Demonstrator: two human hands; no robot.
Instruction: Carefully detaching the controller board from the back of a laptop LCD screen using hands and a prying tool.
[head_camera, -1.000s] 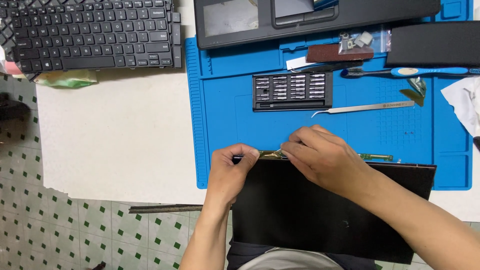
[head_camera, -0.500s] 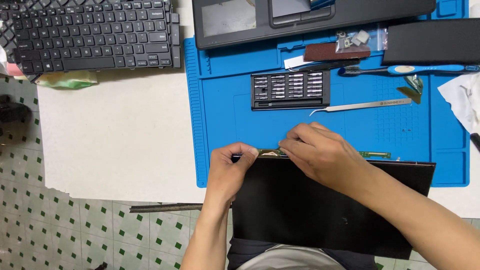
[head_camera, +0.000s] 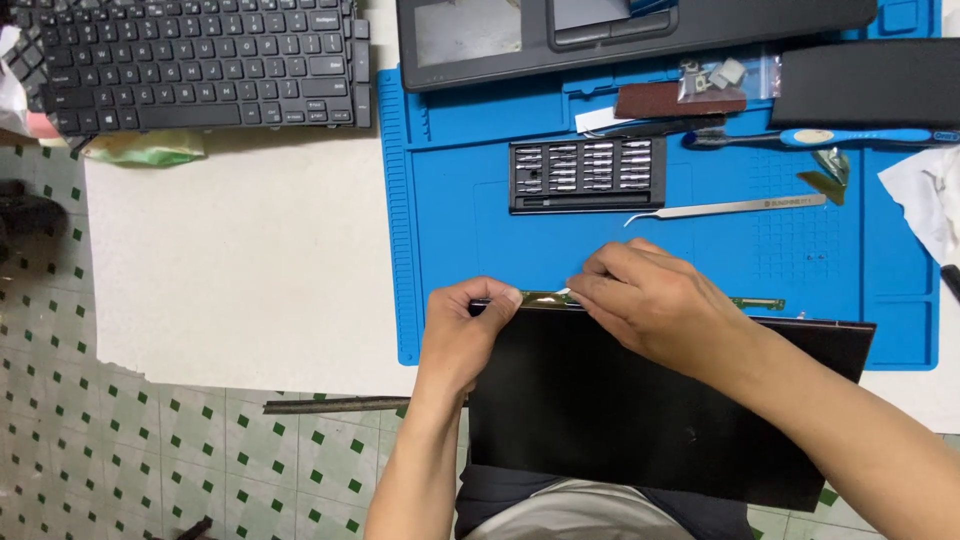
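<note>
Here, a black laptop display panel (head_camera: 640, 410) lies with its far edge on the blue repair mat (head_camera: 450, 220), its near edge over the person's lap. Left hand (head_camera: 462, 335) pinches the panel's top-left edge; right hand (head_camera: 655, 300) has fingertips pressed narrow on the thin green circuit strip (head_camera: 757, 303) along that edge. Step looks like freeing tape or a connector there; the next move likely calls for a gentle peel. Open mat beyond; tweezers (head_camera: 730, 209) and bit set case (head_camera: 586, 176) stand apart. White table (head_camera: 240, 270) free on the left.
</note>
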